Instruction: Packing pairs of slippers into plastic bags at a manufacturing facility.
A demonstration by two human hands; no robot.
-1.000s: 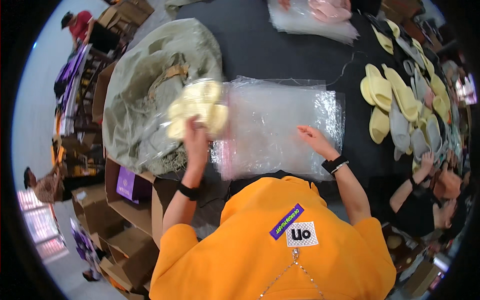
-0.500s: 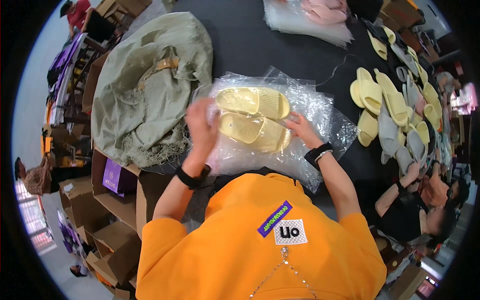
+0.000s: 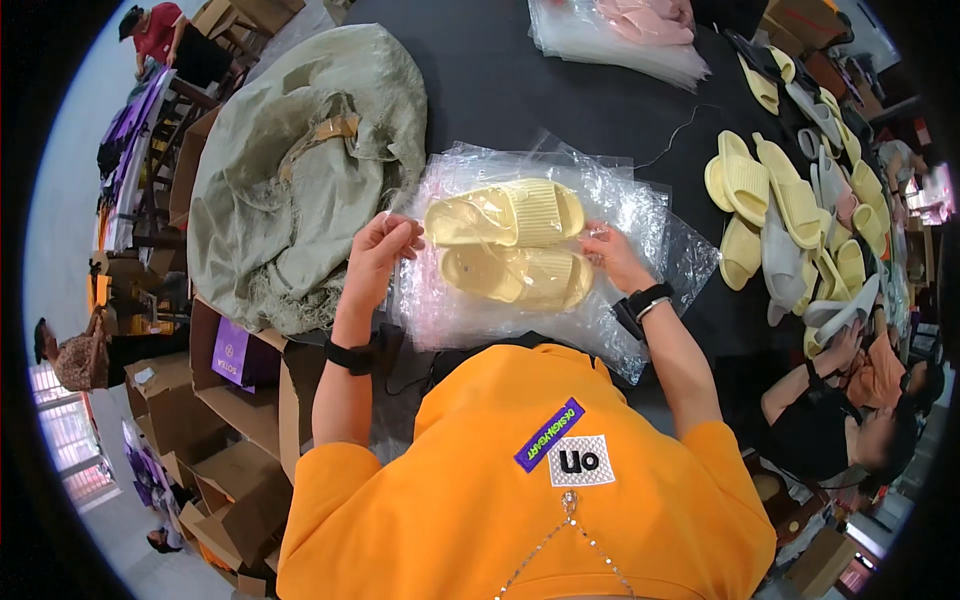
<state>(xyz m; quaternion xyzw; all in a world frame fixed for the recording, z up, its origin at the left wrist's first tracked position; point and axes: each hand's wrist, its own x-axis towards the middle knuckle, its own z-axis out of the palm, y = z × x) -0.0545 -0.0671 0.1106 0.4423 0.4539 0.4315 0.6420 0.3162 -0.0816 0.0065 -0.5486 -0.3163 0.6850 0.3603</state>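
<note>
A pair of pale yellow slide sandals [image 3: 545, 210] lies side by side inside a clear plastic bag [image 3: 430, 275], on a stack of similar clear bags [image 3: 645, 215]. My left hand [image 3: 380, 252] is closed at the bag's left edge, thumb and fingertips pinching the film by the sandals' left ends. On the other side my right hand [image 3: 617, 258] has its fingers curled together at the bag's right end, close beside the sandals' strap ends. The film between those fingers is hard to make out.
A grey-green woven sack [image 3: 300, 190] lies at the left, above open cardboard boxes [image 3: 240, 420]. Loose yellow and grey slides [image 3: 790, 195] are piled at the right, where a co-worker [image 3: 820, 410] handles one. More clear bags [image 3: 620, 45] lie at the far side of the dark table [image 3: 480, 70].
My left hand has drawn back from the sandals to the left and pinched the bag's edge. The fingers of my right hand have curled in. The sandals have shifted slightly.
</note>
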